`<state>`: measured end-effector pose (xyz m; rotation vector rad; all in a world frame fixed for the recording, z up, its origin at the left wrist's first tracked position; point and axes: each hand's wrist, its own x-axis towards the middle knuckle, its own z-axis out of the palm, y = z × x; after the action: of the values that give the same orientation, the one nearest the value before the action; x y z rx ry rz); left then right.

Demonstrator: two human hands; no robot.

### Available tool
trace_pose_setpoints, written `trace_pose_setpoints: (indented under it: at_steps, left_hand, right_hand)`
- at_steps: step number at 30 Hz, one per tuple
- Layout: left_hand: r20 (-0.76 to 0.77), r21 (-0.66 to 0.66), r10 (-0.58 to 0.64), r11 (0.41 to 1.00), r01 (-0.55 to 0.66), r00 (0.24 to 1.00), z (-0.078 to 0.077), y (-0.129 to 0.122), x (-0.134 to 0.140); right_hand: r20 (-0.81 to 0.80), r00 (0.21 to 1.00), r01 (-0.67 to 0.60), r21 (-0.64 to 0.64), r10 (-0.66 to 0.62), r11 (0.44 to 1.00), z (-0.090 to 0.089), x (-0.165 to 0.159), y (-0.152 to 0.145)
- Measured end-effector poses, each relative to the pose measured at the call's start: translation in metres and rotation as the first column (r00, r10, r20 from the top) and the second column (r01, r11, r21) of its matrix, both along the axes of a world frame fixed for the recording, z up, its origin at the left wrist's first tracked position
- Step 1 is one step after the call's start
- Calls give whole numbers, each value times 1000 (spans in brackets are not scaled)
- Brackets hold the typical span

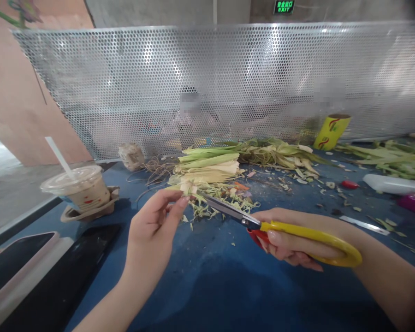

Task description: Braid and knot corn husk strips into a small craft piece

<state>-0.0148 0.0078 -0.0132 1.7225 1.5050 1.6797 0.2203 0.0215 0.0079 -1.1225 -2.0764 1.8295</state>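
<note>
My left hand [159, 221] pinches a small pale piece of corn husk [188, 187] between thumb and fingertips. In my right hand [290, 240] is a pair of scissors [307, 237] with yellow and red handles, my fingers through the loops. The blades point left and their tips lie beside the husk piece; whether they touch it I cannot tell. Just behind both hands lies a stack of green and cream corn husks [209, 163]. Shredded husk trimmings [210, 207] are scattered on the blue table [207, 276] under the blades.
At the left stand a lidded drink cup [90, 186] with a straw and phones [20, 263]. Twine [159, 170] lies behind. A yellow tube [332, 132], a white glue gun-like tool [394, 184] and a slim silver tool [364, 225] are at right. A perforated metal screen [228, 83] borders the back.
</note>
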Motion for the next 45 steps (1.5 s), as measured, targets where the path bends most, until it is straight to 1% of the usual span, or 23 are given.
trace_pose_setpoints:
  at_steps: [2, 7, 11, 15, 20, 25, 30, 32, 34, 36, 39, 40, 42, 43, 45]
  left_hand:
    - [10, -3, 12, 1000, -12, 1000, 0, -1, -1]
    - [-20, -18, 6, 1000, -7, 1000, -1, 0, -3]
    - [-21, -13, -2, 1000, 2, 1000, -1, 1, -2]
    - [-15, -15, 17, 1000, -17, 1000, -2, 0, -2]
    - [-20, -13, 0, 1000, 0, 1000, -2, 0, -2]
    - [-8, -24, -3, 1000, 3, 1000, -1, 0, -1]
    - [-6, -37, -8, 999, 7, 1000, 0, 0, -1]
    - [61, -23, -9, 1000, 11, 998, -1, 1, -2]
    - [191, -13, -40, 999, 43, 981, -3, 4, -3]
    - [328, -44, -93, 993, 114, 940, -5, 7, -3]
    - [486, -106, -179, 959, 261, 856, -3, 8, -2]
    - [533, -107, -207, 945, 308, 821, -2, 8, -1]
    - [602, -97, -249, 920, 379, 759, 1, 7, 2]
    - [619, -89, -262, 913, 397, 740, 1, 6, 3]
    - [622, -71, -278, 911, 406, 732, 2, 6, 4]
  right_hand:
    - [4, 1000, 6, -12, -6, 1000, 0, 1, 0]
    - [32, 999, -8, 16, 8, 1000, 0, 2, 0]
    - [75, 997, 12, 18, -14, 1000, 1, 1, 0]
    - [70, 997, 32, 1, -32, 999, 2, 0, -1]
    - [117, 992, 33, 45, -38, 998, 3, 0, -1]
    - [98, 995, -2, 43, -2, 999, 3, 1, 0]
    - [77, 997, 2, 23, -3, 1000, 3, 5, 1]
    - [66, 998, 23, 24, -25, 999, 3, 8, 2]
    - [86, 994, 66, 56, -70, 996, 2, 10, 4]
    - [117, 988, 87, 90, -97, 992, 1, 11, 5]
    - [139, 988, 49, 102, -63, 994, -2, 12, 7]
    - [115, 992, 41, 92, -52, 995, -4, 12, 8]
    - [-11, 1000, 18, 41, -17, 999, -10, 15, 7]
    - [-98, 995, 0, 4, 1, 1000, -13, 16, 6]
    - [-252, 967, -70, -84, 47, 994, -18, 19, 4]
